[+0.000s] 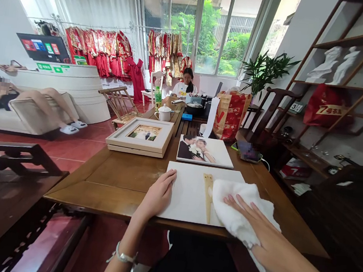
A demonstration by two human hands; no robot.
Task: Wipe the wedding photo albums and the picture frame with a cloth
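A white board [190,191] lies flat at the near edge of the wooden table [119,177]. My left hand [158,194] rests on its left edge, fingers flat and together. My right hand [256,228] lies stretched out on a white cloth [241,211] that covers the board's right part. A thin beige strip [208,193] lies on the board beside the cloth. Just beyond the board lies a printed wedding photo [204,151].
A framed photo [141,136] sits at the table's left, a phone [249,153] on a cable at the right. Farther back stand a teapot [163,112], a red bag [230,115] and a seated person [184,85]. Another person lies on a sofa [0,114] at left. Shelves [342,86] line the right wall.
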